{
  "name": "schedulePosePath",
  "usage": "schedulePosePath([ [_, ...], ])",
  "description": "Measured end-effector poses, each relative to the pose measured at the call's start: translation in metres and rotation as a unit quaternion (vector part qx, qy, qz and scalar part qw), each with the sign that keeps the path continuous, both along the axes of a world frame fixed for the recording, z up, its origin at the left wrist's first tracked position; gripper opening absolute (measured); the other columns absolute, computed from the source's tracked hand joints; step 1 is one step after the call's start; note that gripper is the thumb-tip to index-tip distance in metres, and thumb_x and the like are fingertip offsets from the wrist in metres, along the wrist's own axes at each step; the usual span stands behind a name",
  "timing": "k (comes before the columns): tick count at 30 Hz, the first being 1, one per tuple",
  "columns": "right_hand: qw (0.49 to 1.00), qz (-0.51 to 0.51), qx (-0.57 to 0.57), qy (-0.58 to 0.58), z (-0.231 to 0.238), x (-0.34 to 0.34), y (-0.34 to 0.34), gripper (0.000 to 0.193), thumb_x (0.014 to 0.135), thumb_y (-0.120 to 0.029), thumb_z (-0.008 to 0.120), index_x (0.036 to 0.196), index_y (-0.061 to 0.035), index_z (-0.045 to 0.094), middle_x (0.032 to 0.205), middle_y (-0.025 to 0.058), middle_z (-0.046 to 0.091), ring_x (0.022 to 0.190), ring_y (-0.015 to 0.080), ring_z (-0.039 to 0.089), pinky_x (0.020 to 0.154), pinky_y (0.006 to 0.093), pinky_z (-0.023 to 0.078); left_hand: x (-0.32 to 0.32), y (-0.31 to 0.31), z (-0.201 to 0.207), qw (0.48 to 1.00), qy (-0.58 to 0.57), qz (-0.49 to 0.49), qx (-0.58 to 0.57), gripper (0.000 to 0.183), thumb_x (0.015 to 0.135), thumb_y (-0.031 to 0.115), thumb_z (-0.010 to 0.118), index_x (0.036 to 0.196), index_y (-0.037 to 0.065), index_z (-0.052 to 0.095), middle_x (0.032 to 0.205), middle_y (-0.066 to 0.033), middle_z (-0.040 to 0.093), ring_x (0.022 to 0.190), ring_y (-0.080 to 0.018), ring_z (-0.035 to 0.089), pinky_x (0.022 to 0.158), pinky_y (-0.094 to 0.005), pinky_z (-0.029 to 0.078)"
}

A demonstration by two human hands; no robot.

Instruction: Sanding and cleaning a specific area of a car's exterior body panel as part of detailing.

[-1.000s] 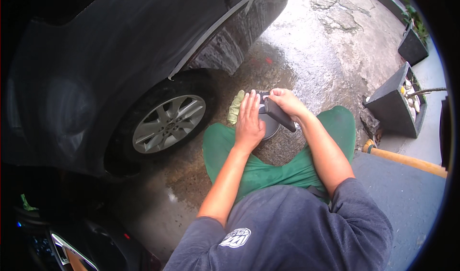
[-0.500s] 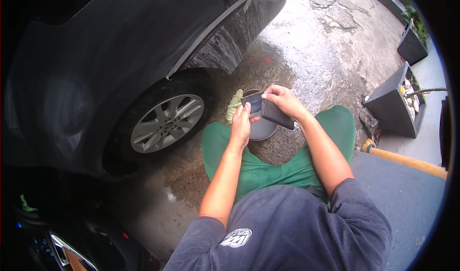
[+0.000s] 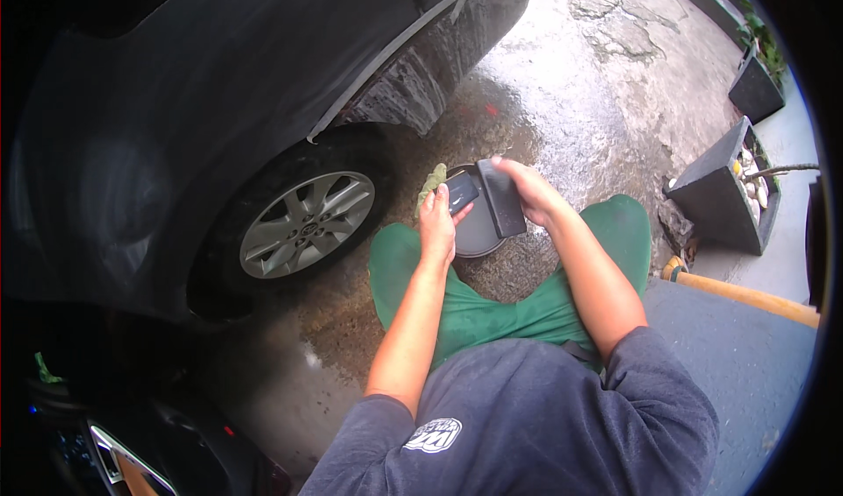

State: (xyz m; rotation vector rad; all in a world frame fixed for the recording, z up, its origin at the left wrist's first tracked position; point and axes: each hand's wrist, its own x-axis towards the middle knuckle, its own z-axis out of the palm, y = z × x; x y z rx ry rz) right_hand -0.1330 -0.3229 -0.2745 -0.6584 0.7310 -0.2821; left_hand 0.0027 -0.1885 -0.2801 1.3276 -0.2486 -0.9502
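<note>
My left hand (image 3: 439, 224) is closed on a small dark rectangular piece (image 3: 461, 191), thumb on top and fingers beneath. A longer black rectangular block (image 3: 500, 199) tilts in my right hand (image 3: 527, 184), gripped along its right side. Both pieces are close together over a round grey bucket (image 3: 470, 237) between my knees. A crumpled pale green cloth (image 3: 433, 180) hangs at the bucket's left rim, partly behind my left hand. The fingers of my right hand are partly hidden by the block.
To the left stands a dark car (image 3: 219, 83) with a silver-spoked wheel (image 3: 307, 226). Tape (image 3: 378, 57) borders a scuffed, whitish lower panel (image 3: 399, 97). Wet concrete (image 3: 571, 101) stretches ahead. Dark planters (image 3: 720, 189) and a wooden pole (image 3: 746, 296) are on the right.
The block in my right hand has turned more upright and shifted left. My right fingers have drawn away from the small piece, which has tilted in my left hand.
</note>
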Motion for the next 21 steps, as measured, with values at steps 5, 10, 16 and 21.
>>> schedulePosePath([
  [5, 0.893, -0.012, -0.436, 0.113, 0.010, 0.002, 0.023, 0.049, 0.086, -0.021, 0.070, 0.126, 0.0022, 0.052, 0.108, 0.0160, 0.068, 0.097, 0.0241, 0.067, 0.086, 0.0359, 0.052, -0.005, -0.003, 0.003, 0.999, -0.035, -0.002, -0.003, 0.038, 0.108, 0.033, 0.046, 0.119, -0.002, 0.057, 0.113, -0.0116, 0.064, 0.100, -0.0192, 0.067, 0.085, -0.0358, 0.063],
  [10, 0.862, 0.002, -0.483, 0.153, 0.015, 0.005, 0.035, 0.050, 0.087, -0.024, 0.069, 0.128, -0.0008, 0.052, 0.107, 0.0222, 0.068, 0.101, 0.0322, 0.068, 0.087, 0.0398, 0.052, -0.008, -0.005, 0.010, 0.998, -0.057, -0.011, -0.012, 0.041, 0.109, 0.035, 0.044, 0.122, -0.003, 0.056, 0.116, -0.0134, 0.064, 0.102, -0.0201, 0.067, 0.087, -0.0356, 0.062],
  [16, 0.837, -0.041, -0.517, 0.173, 0.014, 0.009, 0.034, 0.052, 0.088, -0.024, 0.068, 0.130, 0.0004, 0.051, 0.110, 0.0255, 0.067, 0.105, 0.0409, 0.067, 0.089, 0.0444, 0.051, -0.015, -0.011, 0.017, 0.997, -0.079, -0.014, -0.007, 0.039, 0.109, 0.032, 0.044, 0.120, -0.003, 0.057, 0.116, -0.0112, 0.064, 0.106, -0.0201, 0.066, 0.093, -0.0365, 0.060],
  [21, 0.848, -0.044, -0.504, 0.159, 0.002, 0.000, 0.027, 0.044, 0.090, -0.020, 0.067, 0.128, -0.0030, 0.052, 0.114, 0.0255, 0.066, 0.109, 0.0434, 0.063, 0.091, 0.0468, 0.050, -0.005, -0.004, 0.019, 0.984, 0.069, -0.138, -0.087, 0.050, 0.094, -0.001, 0.039, 0.143, -0.003, 0.044, 0.140, -0.0140, 0.055, 0.134, -0.0227, 0.050, 0.116, -0.0392, 0.037],
])
